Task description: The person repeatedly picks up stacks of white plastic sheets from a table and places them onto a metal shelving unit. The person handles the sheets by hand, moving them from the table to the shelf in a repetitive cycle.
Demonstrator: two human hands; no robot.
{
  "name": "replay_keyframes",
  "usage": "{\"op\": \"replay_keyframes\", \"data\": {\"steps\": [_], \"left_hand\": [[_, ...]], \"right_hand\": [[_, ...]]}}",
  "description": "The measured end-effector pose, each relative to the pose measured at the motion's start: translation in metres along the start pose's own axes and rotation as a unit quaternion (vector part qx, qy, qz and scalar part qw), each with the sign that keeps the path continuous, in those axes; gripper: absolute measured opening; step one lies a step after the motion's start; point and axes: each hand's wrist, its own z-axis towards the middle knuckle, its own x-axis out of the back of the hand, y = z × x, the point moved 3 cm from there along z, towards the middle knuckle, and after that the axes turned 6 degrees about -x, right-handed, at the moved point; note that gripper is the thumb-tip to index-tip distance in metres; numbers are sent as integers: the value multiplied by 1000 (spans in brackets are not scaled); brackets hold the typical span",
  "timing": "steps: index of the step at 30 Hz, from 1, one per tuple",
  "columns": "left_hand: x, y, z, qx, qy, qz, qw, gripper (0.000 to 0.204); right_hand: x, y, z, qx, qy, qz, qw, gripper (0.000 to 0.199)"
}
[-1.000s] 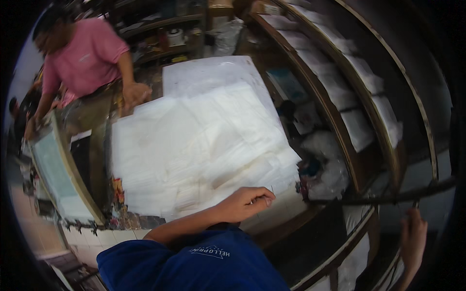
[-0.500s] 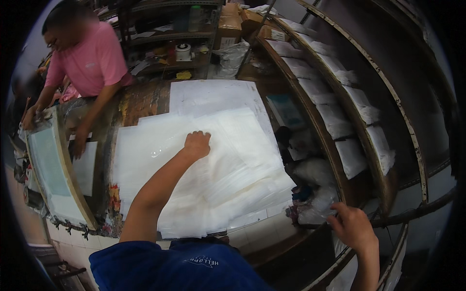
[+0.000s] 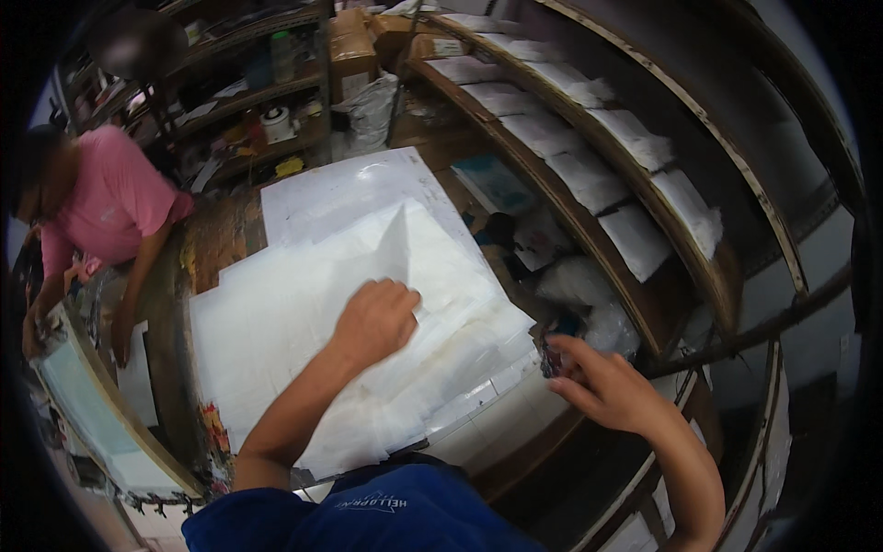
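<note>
Many thin white sheets (image 3: 276,285) lie overlapped in a spread pile on the table before me. Over the middle of the pile is my left hand (image 3: 377,317), its fingers curled closed. A thin white sheet (image 3: 395,247) rises in a pointed fold just beyond those fingers and appears pinched in them; the fingertips themselves are hidden. My right hand (image 3: 602,382) hovers off the table's right corner, thumb and forefinger apart, holding nothing.
A wooden rack (image 3: 575,230) with rows of white packets stands on the right. At left, a person in a pink shirt (image 3: 120,189) holds a framed screen (image 3: 110,405). Shelves with boxes (image 3: 352,55) are behind the table; clear plastic bags (image 3: 589,294) lie beside it.
My left hand has drawn back toward me, and a sheet now stands up in a fold by it. The right hand has come left, nearer the table's corner. The view has turned right.
</note>
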Motion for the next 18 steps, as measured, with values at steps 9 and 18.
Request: {"op": "replay_keyframes", "data": {"steps": [9, 18], "left_hand": [[12, 178, 33, -252, -18, -121, 960, 11], [15, 294, 16, -406, 28, -416, 813, 29]], "right_hand": [[-7, 11, -43, 93, 72, 89, 989, 41], [24, 50, -226, -172, 215, 133, 952, 18]]}}
